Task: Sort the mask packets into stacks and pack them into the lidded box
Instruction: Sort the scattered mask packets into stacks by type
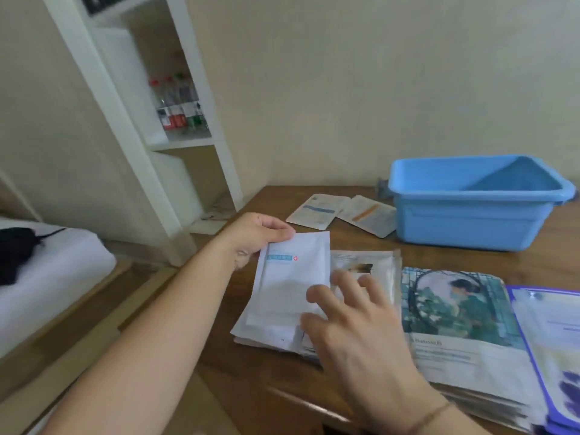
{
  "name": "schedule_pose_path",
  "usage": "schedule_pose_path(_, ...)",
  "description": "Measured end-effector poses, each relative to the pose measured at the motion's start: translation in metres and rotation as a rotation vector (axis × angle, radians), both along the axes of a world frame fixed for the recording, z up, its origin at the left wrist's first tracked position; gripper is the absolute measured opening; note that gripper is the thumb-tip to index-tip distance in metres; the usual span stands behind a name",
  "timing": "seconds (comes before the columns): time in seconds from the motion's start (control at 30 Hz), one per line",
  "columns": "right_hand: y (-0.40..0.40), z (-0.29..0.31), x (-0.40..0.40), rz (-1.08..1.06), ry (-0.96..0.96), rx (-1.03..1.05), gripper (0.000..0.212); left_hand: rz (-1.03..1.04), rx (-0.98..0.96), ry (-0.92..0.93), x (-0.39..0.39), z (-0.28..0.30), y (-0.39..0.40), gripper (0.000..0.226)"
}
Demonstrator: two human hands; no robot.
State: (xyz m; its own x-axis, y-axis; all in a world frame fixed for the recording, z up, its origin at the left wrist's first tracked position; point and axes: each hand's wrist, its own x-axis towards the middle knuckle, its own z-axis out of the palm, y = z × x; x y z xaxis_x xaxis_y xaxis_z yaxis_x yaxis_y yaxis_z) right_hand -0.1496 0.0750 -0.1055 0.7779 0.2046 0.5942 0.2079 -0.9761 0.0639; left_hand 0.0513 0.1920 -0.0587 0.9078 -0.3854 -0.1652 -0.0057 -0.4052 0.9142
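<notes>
Centrally, a white mask packet [293, 277] with a small blue label is pinched at its upper left corner by the left hand [255, 238], thumb on top and the other fingers curled beneath, and is held over a stack of white packets [266, 332] lying near the front edge of the wooden surface [439, 259]. The right hand [354, 321] is spread above the right side of that stack, its fingers [317, 293] straight and released, their tips at the lower right edge of the held packet; whether they press on it cannot be told. Just beside, to the right, a second stack of silvery packets [376, 268] is partly hidden by the right hand. Further right, a pile topped by a packet printed with a green-clad figure [455, 306] is laid, and at the frame's right edge a purple-bordered packet pile [552, 340] is seen. Two loose packets [342, 211], one with a blue stripe and one with an orange stripe, are lying flat between the stacks and the wall. A blue plastic box [470, 215], uncovered, is set at the far right of the surface, well apart from the hands. To the left, a white shelf unit [175, 127] holding bottles [179, 105] is stood against the wall, and a white bed [53, 271] with a black item [15, 252] on it is visible.
</notes>
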Motion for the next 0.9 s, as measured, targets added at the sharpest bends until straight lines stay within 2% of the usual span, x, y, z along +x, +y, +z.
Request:
schedule_pose_path(0.1,0.021,-0.008,0.021,0.015,0.162,-0.022,0.012,0.031,0.145,-0.058,0.016,-0.023,0.014,0.01)
schedule_pose_path(0.2,0.034,-0.024,0.03,0.0,0.187,-0.109,0.007,-0.003,0.264,-0.111,0.02,-0.044,0.016,0.01)
schedule_pose_path(0.3,0.04,-0.034,0.033,-0.024,0.18,-0.189,0.008,-0.048,0.286,-0.173,0.019,-0.059,0.016,0.01)
schedule_pose_path(0.43,0.046,-0.034,0.034,-0.03,0.092,-0.239,0.01,-0.069,0.318,-0.309,0.019,-0.066,0.014,0.005)
schedule_pose_path(0.6,0.048,-0.049,0.027,0.022,-0.131,-0.252,0.048,-0.102,0.32,-0.328,0.018,-0.076,0.014,0.004)
schedule_pose_path(0.67,0.051,-0.056,0.028,0.028,-0.161,-0.25,0.045,-0.104,0.307,-0.341,0.017,-0.078,0.014,0.004)
schedule_pose_path(0.8,0.046,-0.056,0.027,0.046,-0.107,-0.266,0.025,-0.099,0.311,-0.357,0.018,-0.081,0.01,0.008)
schedule_pose_path(0.9,0.042,-0.055,0.021,-0.013,-0.161,-0.196,0.022,-0.11,0.342,-0.468,0.021,-0.083,0.001,0.016)
